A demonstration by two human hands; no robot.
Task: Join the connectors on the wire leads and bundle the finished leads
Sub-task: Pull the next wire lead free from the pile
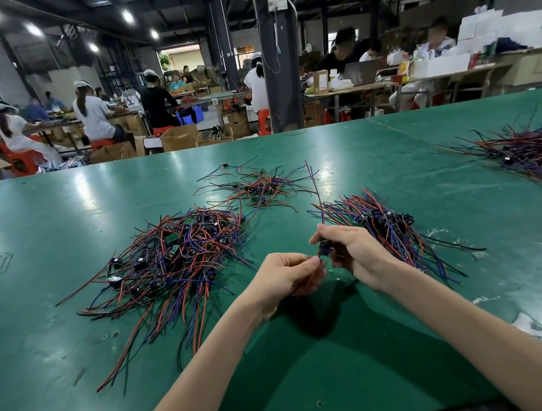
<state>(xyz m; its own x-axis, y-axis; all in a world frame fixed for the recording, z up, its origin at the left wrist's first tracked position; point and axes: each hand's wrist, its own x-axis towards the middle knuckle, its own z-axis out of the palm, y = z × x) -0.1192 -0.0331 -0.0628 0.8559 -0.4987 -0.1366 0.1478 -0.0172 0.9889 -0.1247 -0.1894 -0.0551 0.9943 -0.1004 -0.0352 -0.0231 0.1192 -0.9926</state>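
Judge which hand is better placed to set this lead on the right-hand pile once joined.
Right, probably. The right hand grips the connector and sits beside that pile; the left hand, pinching the other lead, would have to cross over.

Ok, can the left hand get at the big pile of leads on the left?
Likely yes, once freed: the left hand pinches a lead now, but the pile lies close beside it on the table, nothing between.

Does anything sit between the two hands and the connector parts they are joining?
Nothing visible does. The left hand pinches a lead right against the blue connector gripped by the right hand, above the green table; the tangled pile and the right-side pile lie aside.
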